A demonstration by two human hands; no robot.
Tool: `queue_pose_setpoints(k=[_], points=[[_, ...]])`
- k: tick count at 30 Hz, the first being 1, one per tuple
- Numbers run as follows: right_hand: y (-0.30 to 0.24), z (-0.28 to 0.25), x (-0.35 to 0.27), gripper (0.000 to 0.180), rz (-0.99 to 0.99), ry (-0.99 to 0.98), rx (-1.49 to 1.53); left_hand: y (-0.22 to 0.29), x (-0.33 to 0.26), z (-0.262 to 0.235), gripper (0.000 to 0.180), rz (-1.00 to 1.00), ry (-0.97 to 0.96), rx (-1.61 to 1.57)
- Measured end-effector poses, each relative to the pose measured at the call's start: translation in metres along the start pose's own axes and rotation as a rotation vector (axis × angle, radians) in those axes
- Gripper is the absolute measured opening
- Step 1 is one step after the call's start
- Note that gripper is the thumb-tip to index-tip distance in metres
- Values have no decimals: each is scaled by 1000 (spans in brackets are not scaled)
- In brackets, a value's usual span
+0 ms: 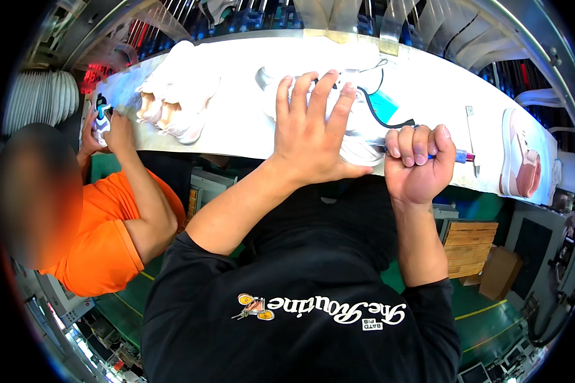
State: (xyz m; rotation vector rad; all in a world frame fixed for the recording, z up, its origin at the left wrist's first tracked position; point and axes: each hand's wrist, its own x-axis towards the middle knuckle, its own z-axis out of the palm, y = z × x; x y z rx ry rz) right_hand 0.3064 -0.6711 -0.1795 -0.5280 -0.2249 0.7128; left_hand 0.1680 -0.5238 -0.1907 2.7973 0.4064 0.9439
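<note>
My left hand point(313, 137) lies with fingers spread over a white shoe point(361, 153), its thumb stretched along the near side. Glare and the hand hide much of the shoe. My right hand point(418, 159) is closed round a slim tool point(461, 156) with a blue handle and a reddish end. The tool's silvery front part points left at the shoe; whether its tip touches is unclear. A black cord point(377, 115) curves behind the shoe and ends near my right knuckles. Beside it is a turquoise patch point(384, 107).
A flat metal strip tool point(471, 137) lies right of my right hand, then a pink and white shoe point(521, 159). Several pale shoes point(172, 121) cluster at left on the white table point(236, 143). Further left, a co-worker in orange point(118, 223) handles another shoe point(101, 121).
</note>
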Motion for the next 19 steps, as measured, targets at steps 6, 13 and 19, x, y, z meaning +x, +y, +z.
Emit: queue_pose_setpoints(k=[6,13,19], points=[[-4,15,-1,36,7,52,-155,-5,-7,0,119,30,10,15],[-21,18,9,34,-10,10,-262,-8,-3,-3,118,44,-37,35],[-61,-2,22,24,-272,-54,-1366,-8,-7,-2,116,36,-21,15]])
